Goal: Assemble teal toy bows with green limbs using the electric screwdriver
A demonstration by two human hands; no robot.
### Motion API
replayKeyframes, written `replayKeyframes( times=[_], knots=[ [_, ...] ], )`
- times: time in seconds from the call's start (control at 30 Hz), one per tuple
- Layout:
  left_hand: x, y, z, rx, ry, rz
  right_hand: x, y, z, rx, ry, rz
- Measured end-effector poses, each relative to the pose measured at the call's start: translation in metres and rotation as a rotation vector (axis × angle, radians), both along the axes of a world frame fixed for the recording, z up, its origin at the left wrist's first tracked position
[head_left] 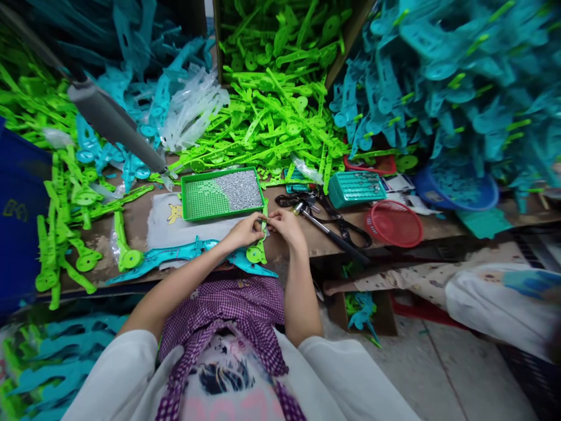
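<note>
Both hands meet in front of me over the table's near edge. My left hand (pixel 246 230) is closed, its fingers round a narrow bright green plastic part (pixel 257 252) with a round disc at its lower end. My right hand (pixel 284 225) is pinched at the same part's upper side; what is between its fingertips is too small to tell. Under my left forearm lies a long blue plastic part (pixel 175 254), partly hidden by the arm. Just beyond the hands sits a green tray (pixel 183 202) with small silver metal pieces (pixel 241 188) heaped in its right half.
Green parts (pixel 263 123) are piled behind the tray, blue parts (pixel 416 76) at the back right. A black-handled hammer (pixel 331 233), a teal basket (pixel 356 188), a red basket (pixel 397 225) and a blue bowl (pixel 460 187) stand right. A grey pole (pixel 116 123) slants in from upper left.
</note>
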State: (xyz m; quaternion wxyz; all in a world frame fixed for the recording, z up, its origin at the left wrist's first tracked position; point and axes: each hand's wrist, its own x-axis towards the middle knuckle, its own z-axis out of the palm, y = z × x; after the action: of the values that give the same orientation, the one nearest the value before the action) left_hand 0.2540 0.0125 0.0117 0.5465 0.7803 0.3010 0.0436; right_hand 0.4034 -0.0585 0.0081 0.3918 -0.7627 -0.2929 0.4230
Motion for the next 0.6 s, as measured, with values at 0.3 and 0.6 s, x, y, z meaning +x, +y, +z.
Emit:
replayKeyframes(
  times=[0.3,0.6],
  knots=[
    [0.001,0.002,-0.001,-0.029,-0.003,-0.004,0.007,0.015,0.005,-0.110,0.053,0.064],
    [0.001,0.000,-0.002,0.017,0.026,0.017,-0.013,-0.006,0.000,0.050,-0.431,0.078]
  ],
)
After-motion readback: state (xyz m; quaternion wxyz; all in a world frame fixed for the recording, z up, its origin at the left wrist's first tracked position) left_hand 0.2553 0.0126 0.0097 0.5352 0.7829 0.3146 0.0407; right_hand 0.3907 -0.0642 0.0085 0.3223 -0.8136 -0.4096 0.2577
